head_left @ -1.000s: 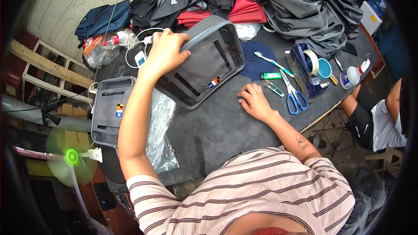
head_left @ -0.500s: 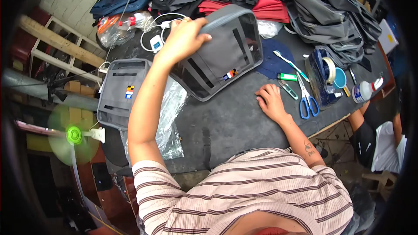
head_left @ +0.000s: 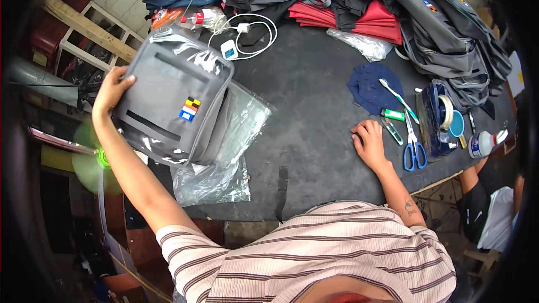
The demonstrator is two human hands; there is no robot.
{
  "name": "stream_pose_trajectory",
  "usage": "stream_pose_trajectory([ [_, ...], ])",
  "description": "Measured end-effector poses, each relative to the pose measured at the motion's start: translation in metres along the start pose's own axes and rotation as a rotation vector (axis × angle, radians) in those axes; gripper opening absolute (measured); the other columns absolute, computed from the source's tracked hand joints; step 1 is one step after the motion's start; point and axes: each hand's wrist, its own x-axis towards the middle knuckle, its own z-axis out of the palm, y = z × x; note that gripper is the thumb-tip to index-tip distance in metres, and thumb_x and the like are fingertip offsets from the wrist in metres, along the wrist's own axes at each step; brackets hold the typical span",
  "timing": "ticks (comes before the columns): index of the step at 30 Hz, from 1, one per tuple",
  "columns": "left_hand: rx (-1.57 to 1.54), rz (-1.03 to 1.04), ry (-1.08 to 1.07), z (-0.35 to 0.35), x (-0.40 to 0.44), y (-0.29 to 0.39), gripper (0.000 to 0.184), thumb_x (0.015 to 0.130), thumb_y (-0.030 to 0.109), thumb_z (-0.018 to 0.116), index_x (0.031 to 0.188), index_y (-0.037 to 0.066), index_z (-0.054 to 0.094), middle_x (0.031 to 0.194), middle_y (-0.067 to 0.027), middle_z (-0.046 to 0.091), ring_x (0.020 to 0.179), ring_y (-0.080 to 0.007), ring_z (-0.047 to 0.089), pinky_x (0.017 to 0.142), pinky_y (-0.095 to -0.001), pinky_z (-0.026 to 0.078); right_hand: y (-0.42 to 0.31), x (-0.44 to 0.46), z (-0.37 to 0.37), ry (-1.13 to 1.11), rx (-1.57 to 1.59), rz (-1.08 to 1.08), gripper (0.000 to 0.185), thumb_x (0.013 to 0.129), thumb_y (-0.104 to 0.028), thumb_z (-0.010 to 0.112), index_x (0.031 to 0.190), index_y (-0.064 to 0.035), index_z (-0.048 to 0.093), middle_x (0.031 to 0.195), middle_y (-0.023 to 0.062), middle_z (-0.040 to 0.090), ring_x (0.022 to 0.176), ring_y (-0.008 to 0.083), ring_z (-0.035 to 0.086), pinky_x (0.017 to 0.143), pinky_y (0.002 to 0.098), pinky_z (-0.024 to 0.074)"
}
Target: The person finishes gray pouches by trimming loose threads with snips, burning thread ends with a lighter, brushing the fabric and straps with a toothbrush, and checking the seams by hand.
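Note:
My left hand (head_left: 113, 91) grips the left edge of a grey zippered bag (head_left: 163, 81), thumb on top and the other fingers partly hidden. The bag has dark slots, shiny clear panels and a patch of small coloured flags. More grey fabric shows beneath its right side, apparently a second bag under it. Clear plastic sheeting (head_left: 230, 151) lies under and beside the bags. On the black tabletop (head_left: 314, 151) rests my right hand (head_left: 369, 143), holding nothing, its fingers loosely bent and apart. Nearest to it are a green-labelled item (head_left: 393, 114) and a small teal-handled cutter (head_left: 394, 133).
Blue-handled scissors (head_left: 414, 154), a toothbrush (head_left: 400, 101), a navy cloth (head_left: 370, 87), a tape dispenser (head_left: 435, 118) and a white bottle (head_left: 485, 144) sit right. Red fabric (head_left: 342, 19), grey backpacks (head_left: 443, 33) and a white cable (head_left: 272, 28) lie behind. Someone sits at far right.
My left hand has carried the grey bag left and down onto the spot where the other bag lay, turning it. My right hand stays on the table. The view has shifted slightly.

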Motion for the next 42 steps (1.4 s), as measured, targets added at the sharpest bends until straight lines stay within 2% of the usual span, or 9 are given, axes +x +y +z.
stream_pose_trajectory([
  [2, 0.402, -0.278, -0.110, 0.019, 0.004, -0.004, 0.061, 0.075, 0.030, 0.074, 0.127, 0.005, 0.054, 0.127, -0.0199, 0.052, 0.119, -0.0365, 0.049, 0.101, -0.0393, 0.038, -0.001, 0.000, 0.000, 0.005, -0.002, -0.003, 0.016, 0.074, -0.006, 0.064, 0.090, -0.0059, 0.060, 0.096, 0.0080, 0.053, 0.099, 0.0277, 0.048, 0.085, 0.0408, 0.0362],
  [5, 0.482, -0.550, -0.088, 0.059, 0.001, -0.007, 0.087, 0.071, 0.043, 0.076, 0.143, 0.016, 0.035, 0.145, -0.0139, 0.037, 0.133, -0.0313, 0.037, 0.107, -0.0631, 0.016, -0.002, 0.000, 0.000, 0.009, -0.002, -0.003, 0.016, 0.074, -0.006, 0.064, 0.090, -0.0059, 0.060, 0.096, 0.0079, 0.053, 0.098, 0.0278, 0.048, 0.085, 0.0408, 0.0364],
  [12, 0.180, -0.411, -0.060, 0.089, -0.001, -0.079, 0.069, 0.077, 0.038, 0.069, 0.139, 0.023, 0.043, 0.138, -0.0143, 0.045, 0.128, -0.0321, 0.043, 0.104, -0.0547, 0.028, 0.007, -0.005, -0.005, -0.028, 0.025, -0.037, 0.019, 0.072, -0.006, 0.066, 0.090, -0.0069, 0.061, 0.097, 0.0094, 0.052, 0.098, 0.0294, 0.049, 0.083, 0.0412, 0.0377],
  [16, 0.296, -0.391, 0.042, 0.073, -0.017, -0.020, 0.060, 0.083, 0.032, 0.064, 0.138, 0.021, 0.043, 0.132, -0.0116, 0.050, 0.126, -0.0318, 0.043, 0.105, -0.0625, 0.019, 0.012, 0.023, -0.028, 0.101, 0.145, -0.009, 0.015, 0.075, -0.005, 0.064, 0.090, -0.0052, 0.060, 0.093, 0.0101, 0.051, 0.094, 0.0292, 0.049, 0.082, 0.0400, 0.0385],
  [21, -0.194, 0.147, 0.431, 0.083, -0.043, 0.132, 0.041, 0.088, 0.014, 0.058, 0.128, 0.004, 0.053, 0.126, -0.0155, 0.055, 0.118, -0.0286, 0.050, 0.104, -0.0375, 0.033, 0.041, 0.104, -0.091, 0.501, 0.152, -0.070, 0.012, 0.077, 0.000, 0.061, 0.089, -0.0009, 0.061, 0.090, 0.0109, 0.053, 0.089, 0.0255, 0.056, 0.080, 0.0338, 0.0455],
  [26, -0.686, 0.276, 0.035, 0.180, -0.058, 0.239, 0.045, 0.082, 0.019, 0.066, 0.123, 0.004, 0.057, 0.124, -0.0122, 0.058, 0.118, -0.0242, 0.051, 0.102, -0.0355, 0.037, 0.077, 0.186, -0.178, 0.856, 0.053, -0.022, 0.020, 0.076, -0.002, 0.060, 0.095, -0.0050, 0.063, 0.100, 0.0091, 0.051, 0.086, 0.0205, 0.055, 0.073, 0.0299, 0.0480],
  [29, -0.431, 0.362, -0.082, 0.295, -0.070, 0.265, 0.055, 0.084, 0.032, 0.064, 0.133, 0.011, 0.049, 0.133, -0.0178, 0.048, 0.132, -0.0392, 0.034, 0.109, -0.0497, 0.025, 0.124, 0.223, -0.231, 1.026, 0.063, 0.028, 0.034, 0.075, -0.005, 0.062, 0.109, -0.0104, 0.062, 0.119, 0.0125, 0.048, 0.098, 0.0223, 0.058, 0.078, 0.0302, 0.0517],
  [35, -0.135, 0.389, -0.030, 0.396, -0.118, 0.314, 0.058, 0.087, 0.041, 0.058, 0.139, 0.020, 0.043, 0.145, -0.0209, 0.031, 0.138, -0.0421, 0.019, 0.109, -0.0624, 0.008, 0.202, 0.233, -0.285, 0.561, -1.036, 0.637, 0.041, 0.079, -0.015, 0.058, 0.119, -0.0244, 0.057, 0.126, -0.0004, 0.056, 0.109, 0.0350, 0.050, 0.088, 0.0533, 0.0383],
  [42, -0.396, 0.314, -0.022, 0.398, -0.114, 0.306, 0.056, 0.084, 0.036, 0.064, 0.134, 0.017, 0.049, 0.142, -0.0165, 0.037, 0.138, -0.0362, 0.024, 0.111, -0.0574, 0.007, 0.085, 0.231, -0.293, 1.246, -0.673, -0.203, 0.015, 0.070, -0.013, 0.072, 0.082, -0.0112, 0.063, 0.081, -0.0003, 0.060, 0.081, 0.0247, 0.051, 0.076, 0.0379, 0.0387],
])
